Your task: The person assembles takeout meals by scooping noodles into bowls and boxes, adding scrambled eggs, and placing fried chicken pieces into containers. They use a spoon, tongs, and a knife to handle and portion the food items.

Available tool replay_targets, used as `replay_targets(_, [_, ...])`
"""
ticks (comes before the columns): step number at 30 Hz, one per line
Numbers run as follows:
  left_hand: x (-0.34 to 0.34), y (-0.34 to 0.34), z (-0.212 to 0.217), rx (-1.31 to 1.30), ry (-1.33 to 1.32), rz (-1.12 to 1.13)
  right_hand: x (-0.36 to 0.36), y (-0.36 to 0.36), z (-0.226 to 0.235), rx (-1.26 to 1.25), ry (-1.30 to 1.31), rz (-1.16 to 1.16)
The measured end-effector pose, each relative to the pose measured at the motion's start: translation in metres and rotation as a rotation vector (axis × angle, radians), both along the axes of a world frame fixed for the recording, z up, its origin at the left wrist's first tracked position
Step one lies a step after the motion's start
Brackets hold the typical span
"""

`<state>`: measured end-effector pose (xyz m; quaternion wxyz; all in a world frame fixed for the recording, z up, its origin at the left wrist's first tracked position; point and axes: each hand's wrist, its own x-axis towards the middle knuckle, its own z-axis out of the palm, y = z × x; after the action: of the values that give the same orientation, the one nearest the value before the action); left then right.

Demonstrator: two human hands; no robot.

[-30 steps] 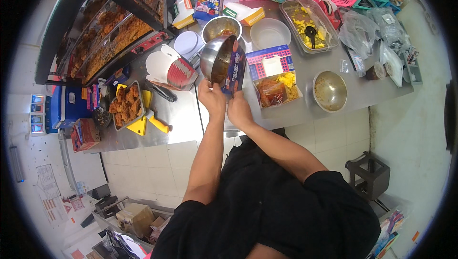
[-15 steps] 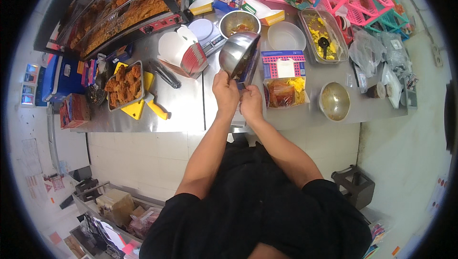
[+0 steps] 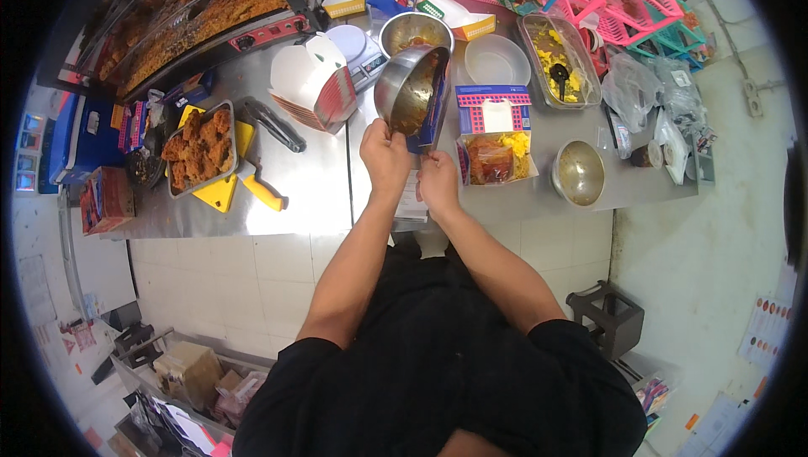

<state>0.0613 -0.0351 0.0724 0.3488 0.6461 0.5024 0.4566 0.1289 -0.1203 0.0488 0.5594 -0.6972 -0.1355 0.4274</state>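
Note:
My left hand (image 3: 385, 159) is closed on the rim of a steel mixing bowl (image 3: 394, 91). The bowl is tipped on its side toward the right, and brown sauce coats the inside that shows. Against its right side stands a narrow blue food box (image 3: 435, 112), tilted, with my right hand (image 3: 438, 183) closed round its lower end. What lies inside that box is hidden. Just right of it, an open blue-and-pink box (image 3: 494, 112) holds a glazed brown piece, yellow egg and rice. Behind the tipped bowl sits a second steel bowl (image 3: 415, 34) with sauce and bits in it.
On the left are a tray of fried chicken (image 3: 202, 150), a yellow-handled knife (image 3: 263, 193), tongs (image 3: 273, 124) and stacked cartons (image 3: 313, 82). On the right stand a tray of egg (image 3: 555, 61) with a black spoon, a plastic tub (image 3: 497, 60) and another steel bowl (image 3: 579, 173).
The steel bowl has turned so that more of its sauced inside shows. Both hands keep their hold on the bowl and the blue box. The whole view has shifted slightly.

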Motion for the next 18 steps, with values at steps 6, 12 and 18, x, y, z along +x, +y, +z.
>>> replay_targets(6, [-0.005, 0.006, 0.004, -0.005, -0.015, -0.044, -0.004, 0.008, 0.005, 0.075, 0.274, -0.135])
replay_targets(12, [-0.005, 0.010, -0.005, 0.100, 0.020, -0.090, -0.008, 0.005, 0.022, 0.142, 0.383, -0.249])
replay_targets(18, [-0.002, 0.015, -0.015, 0.166, -0.026, -0.063, -0.015, -0.013, 0.018, 0.093, 0.243, -0.163])
